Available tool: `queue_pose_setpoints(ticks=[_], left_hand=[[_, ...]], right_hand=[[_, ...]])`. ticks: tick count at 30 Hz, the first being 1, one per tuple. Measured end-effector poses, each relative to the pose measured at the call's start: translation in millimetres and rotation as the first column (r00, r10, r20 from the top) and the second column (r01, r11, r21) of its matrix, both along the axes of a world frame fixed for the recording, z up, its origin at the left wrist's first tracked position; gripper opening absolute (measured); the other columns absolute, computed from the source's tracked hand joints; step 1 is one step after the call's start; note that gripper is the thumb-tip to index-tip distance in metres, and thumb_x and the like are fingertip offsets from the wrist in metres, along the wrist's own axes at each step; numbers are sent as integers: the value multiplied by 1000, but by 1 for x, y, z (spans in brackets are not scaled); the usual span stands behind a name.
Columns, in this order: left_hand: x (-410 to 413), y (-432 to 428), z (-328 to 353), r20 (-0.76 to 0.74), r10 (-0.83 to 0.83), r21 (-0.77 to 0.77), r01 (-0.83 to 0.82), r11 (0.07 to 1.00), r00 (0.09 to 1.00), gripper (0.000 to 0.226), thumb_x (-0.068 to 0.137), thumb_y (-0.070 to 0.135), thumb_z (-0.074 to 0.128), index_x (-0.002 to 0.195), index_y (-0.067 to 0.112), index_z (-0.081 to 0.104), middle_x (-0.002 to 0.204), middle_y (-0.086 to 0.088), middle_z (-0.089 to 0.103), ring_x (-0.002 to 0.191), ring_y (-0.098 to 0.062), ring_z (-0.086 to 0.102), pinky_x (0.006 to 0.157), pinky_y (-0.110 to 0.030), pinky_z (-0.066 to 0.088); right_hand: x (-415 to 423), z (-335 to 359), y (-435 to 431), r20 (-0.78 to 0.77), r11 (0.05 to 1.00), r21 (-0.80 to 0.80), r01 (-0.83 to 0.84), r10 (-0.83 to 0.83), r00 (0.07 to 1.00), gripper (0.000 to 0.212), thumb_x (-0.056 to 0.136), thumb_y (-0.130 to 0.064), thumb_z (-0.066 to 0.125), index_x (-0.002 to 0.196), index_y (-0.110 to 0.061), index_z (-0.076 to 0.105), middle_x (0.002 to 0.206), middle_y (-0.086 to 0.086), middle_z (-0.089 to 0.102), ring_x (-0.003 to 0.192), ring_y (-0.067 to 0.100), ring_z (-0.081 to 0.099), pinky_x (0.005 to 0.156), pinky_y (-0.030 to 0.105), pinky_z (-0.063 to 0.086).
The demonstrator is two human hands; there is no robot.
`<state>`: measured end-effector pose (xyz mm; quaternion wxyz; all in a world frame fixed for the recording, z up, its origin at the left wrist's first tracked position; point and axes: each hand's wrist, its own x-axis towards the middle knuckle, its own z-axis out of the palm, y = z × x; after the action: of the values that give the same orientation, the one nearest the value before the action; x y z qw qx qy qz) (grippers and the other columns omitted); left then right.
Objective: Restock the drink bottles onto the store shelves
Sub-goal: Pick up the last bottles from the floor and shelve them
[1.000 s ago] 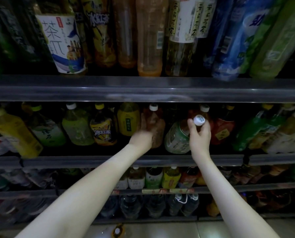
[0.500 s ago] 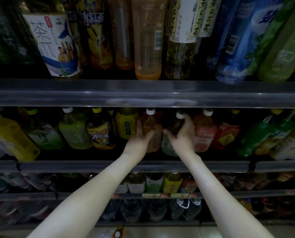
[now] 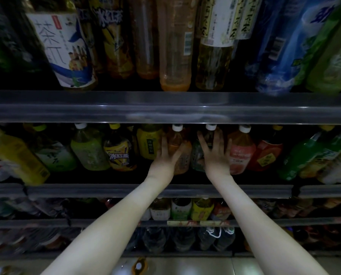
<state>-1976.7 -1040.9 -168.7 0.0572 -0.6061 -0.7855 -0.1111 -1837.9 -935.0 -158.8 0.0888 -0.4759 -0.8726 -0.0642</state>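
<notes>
- Left hand (image 3: 165, 157) rests on an amber bottle (image 3: 177, 142) on the dim middle shelf (image 3: 126, 190)
- Right hand (image 3: 215, 155) presses flat on the neighbouring green-labelled bottle (image 3: 195, 157)
- Both bottles stand upright

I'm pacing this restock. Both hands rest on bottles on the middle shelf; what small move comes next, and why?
Probably ease the right hand off the green-labelled bottle: it stands upright in line between the amber bottle, which the left hand steadies, and the pink-labelled bottle.
</notes>
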Motion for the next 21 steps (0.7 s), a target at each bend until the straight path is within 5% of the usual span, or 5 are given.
queue_pose_setpoints(ticks=[3,6,9,15,21], left_hand=[[-4,-11,-2,93,-47,65,41,997,995,91,92,14,54,145,37,-16,157,-20,-13,146,-40,1,113,-45,28],[-8,-33,-4,120,-99,91,88,992,988,73,90,15,57,152,23,19,158,-21,5,145,-38,12,117,-49,17],[-20,-65,-12,159,-135,67,126,990,978,58,96,15,49,150,18,28,156,-18,19,142,-36,21,118,-46,14],[-59,-151,-49,320,-115,55,103,993,940,52,96,13,51,146,11,36,153,-12,31,134,-31,39,102,-40,42],[-102,-249,-116,424,75,-40,-65,997,903,46,89,11,55,134,7,50,137,-11,51,122,-29,53,96,-38,49]], right_hand=[[-2,-7,-5,-3,997,33,73,-73,997,118,88,-38,62,130,-34,-48,152,23,-26,144,40,-16,114,57,-5],[-3,-13,-17,-6,992,22,123,-123,992,113,91,-33,58,130,-33,-48,152,24,-25,145,38,-13,115,59,5],[-2,-25,-36,-83,994,31,103,-100,992,110,84,-15,66,147,-28,-23,156,29,-4,145,43,2,112,62,11],[-25,-61,-123,-362,988,63,-142,156,919,68,83,-10,65,141,-7,31,134,28,43,120,44,42,98,57,39],[-81,-128,-226,-289,855,-143,-499,447,847,62,70,-7,77,125,-6,48,106,14,62,90,30,62,74,37,56]])
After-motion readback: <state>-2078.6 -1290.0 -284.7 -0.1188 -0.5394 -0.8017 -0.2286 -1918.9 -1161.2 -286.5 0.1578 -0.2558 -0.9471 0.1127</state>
